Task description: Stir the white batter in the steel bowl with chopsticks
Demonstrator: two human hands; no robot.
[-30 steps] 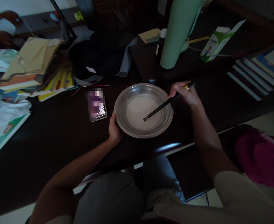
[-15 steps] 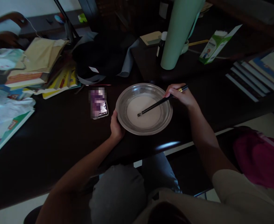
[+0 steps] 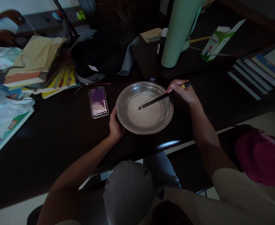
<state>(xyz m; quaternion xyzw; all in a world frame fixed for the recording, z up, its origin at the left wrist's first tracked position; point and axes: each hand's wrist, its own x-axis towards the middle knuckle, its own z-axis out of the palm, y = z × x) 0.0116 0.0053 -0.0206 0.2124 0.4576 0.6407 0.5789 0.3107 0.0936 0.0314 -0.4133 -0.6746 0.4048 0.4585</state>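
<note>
a round, shiny metal bowl with a wide rim [image 3: 122,107] sits at the dark, glossy tabletop [image 3: 67,134], between the two grips, with cloudy, off-white liquid [image 3: 149,117] inside. the left grip [image 3: 116,126] is curled around the bowl's near-left side, thumb up by the rim. the right grip [image 3: 184,93], at the bowl's far-right rim, is closed around slim black chopsticks with gold bands [image 3: 158,99]; they slant down leftward from it, tips at the liquid, though how deep they go i cannot tell. a lit phone with a partly blurred screen [image 3: 102,111] lies just left of the left grip and slightly beyond it. beyond the right grip stand a tall, mint-green cylindrical flask [image 3: 177,37] and, touching or just beside it, a small dark bottle with a white cap [image 3: 161,43]. farther right of that grip is a green-and-white carton with an open flap [image 3: 213,45].
</note>
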